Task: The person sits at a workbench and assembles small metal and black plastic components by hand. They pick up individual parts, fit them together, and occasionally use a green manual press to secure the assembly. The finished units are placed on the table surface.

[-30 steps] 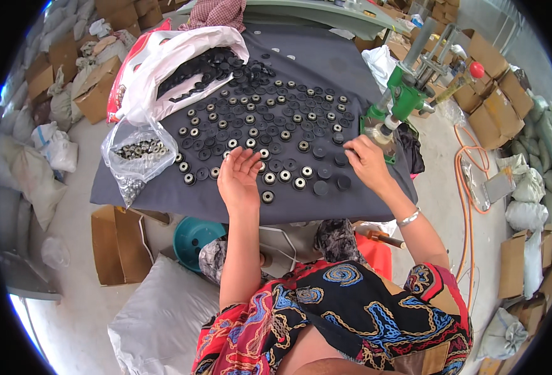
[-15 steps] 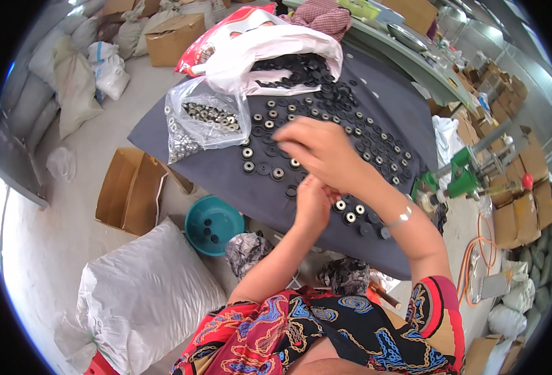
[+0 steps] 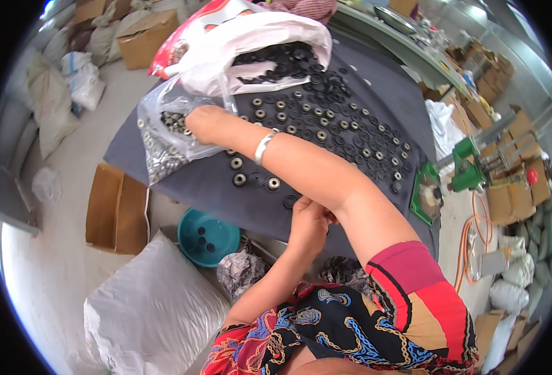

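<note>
My right hand reaches across to the far left, into the mouth of a clear plastic bag. Small metal bearings fill the bag, and my fingers are hidden among them. Near the table's front edge, my left hand is closed, partly covered by my right arm; whatever it holds cannot be made out. Across the dark cloth lie many black round plastic pieces, several with a metal bearing set in the centre.
A white sack spills black round pieces at the back. A green hand press stands at the right. Beside the table's near left are a teal basin with a few black pieces, a cardboard box and a stuffed white sack.
My right hand has moved left and away from me, from above the black pieces to the bag of bearings. My left hand stays closed near the table's front edge.
</note>
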The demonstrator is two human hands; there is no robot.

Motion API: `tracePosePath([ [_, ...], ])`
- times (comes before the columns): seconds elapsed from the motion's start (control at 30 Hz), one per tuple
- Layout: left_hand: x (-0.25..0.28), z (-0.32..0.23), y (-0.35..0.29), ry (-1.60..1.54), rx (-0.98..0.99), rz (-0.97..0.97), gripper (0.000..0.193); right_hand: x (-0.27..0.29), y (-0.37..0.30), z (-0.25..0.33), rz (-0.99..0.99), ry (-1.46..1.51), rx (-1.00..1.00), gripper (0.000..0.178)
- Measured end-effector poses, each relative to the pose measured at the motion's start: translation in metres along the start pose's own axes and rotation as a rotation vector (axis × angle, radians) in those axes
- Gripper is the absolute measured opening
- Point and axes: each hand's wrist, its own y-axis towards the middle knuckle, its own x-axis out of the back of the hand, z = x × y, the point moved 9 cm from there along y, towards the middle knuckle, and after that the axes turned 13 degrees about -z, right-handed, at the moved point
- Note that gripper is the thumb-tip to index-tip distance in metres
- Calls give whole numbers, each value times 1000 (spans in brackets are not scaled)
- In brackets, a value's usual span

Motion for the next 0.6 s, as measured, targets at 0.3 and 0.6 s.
tracePosePath([
  [0.3, 1, 9, 8, -72, 9, 59, 16, -5, 7, -9, -82, 4, -31, 15],
  [0.6, -1, -8, 3, 63, -34, 34, 15, 127, -76, 3, -515, 123, 147, 16],
])
